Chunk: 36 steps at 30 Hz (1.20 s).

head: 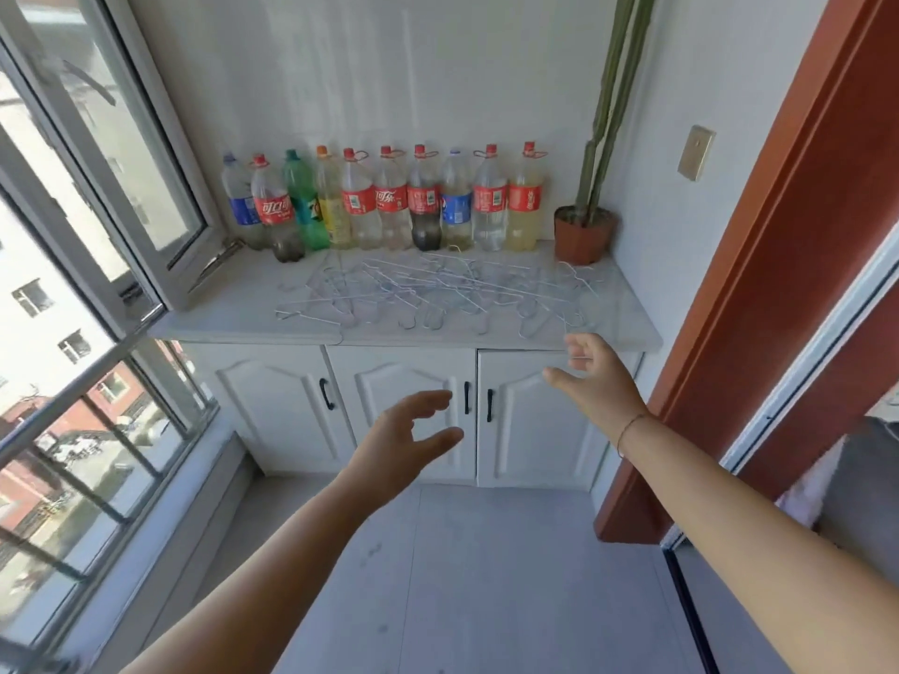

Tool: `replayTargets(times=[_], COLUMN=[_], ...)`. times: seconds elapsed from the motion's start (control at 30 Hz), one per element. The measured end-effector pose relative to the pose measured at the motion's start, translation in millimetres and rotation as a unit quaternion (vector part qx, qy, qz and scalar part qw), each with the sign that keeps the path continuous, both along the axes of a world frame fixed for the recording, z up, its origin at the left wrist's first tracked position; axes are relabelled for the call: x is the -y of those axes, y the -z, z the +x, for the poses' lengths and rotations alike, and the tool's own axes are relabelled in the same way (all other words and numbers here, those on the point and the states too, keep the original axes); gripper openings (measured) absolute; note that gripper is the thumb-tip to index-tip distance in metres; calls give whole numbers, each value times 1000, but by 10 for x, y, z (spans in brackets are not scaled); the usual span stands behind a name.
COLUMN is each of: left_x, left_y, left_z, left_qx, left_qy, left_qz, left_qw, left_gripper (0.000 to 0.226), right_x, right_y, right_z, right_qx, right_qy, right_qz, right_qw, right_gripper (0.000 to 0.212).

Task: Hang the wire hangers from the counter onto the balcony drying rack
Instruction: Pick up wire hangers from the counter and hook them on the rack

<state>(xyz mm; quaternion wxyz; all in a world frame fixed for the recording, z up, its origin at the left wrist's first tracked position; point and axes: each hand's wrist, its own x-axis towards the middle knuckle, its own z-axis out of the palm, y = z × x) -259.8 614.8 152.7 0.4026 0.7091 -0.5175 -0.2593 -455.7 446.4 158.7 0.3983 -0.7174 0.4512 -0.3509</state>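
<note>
Several thin wire hangers lie tangled in a loose pile on the pale marble counter. My right hand is stretched forward just below the counter's front right edge, fingers relaxed and empty. My left hand is lower and closer to me, in front of the cabinet doors, fingers spread and holding nothing. Neither hand touches a hanger. No drying rack is in view.
A row of plastic drink bottles lines the back wall. A potted cactus stands at the counter's right end. An open window sash juts in at left. White cabinet doors sit below, and a red door frame bounds the right.
</note>
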Motion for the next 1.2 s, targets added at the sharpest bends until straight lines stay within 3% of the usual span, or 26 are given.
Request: replayTargets(times=[0.57,0.9,1.2], left_x=[2756,3897,4295], left_y=[140,553,944], left_z=[1090,1723,2039], left_qx=[5,-66,-100], left_qy=[24,-99,-184], left_qz=[20,59,85], left_qw=[999,991,974], left_gripper=[44,38,34], right_x=[2526,3926,4601], right_y=[224,786,1430], right_z=[895,1701,2223], right_qx=[-13,-128,-239], right_qy=[36,-120,-176], right_qz=[43,76,84], right_qw=[998,982,951], right_gripper=[41,20,25])
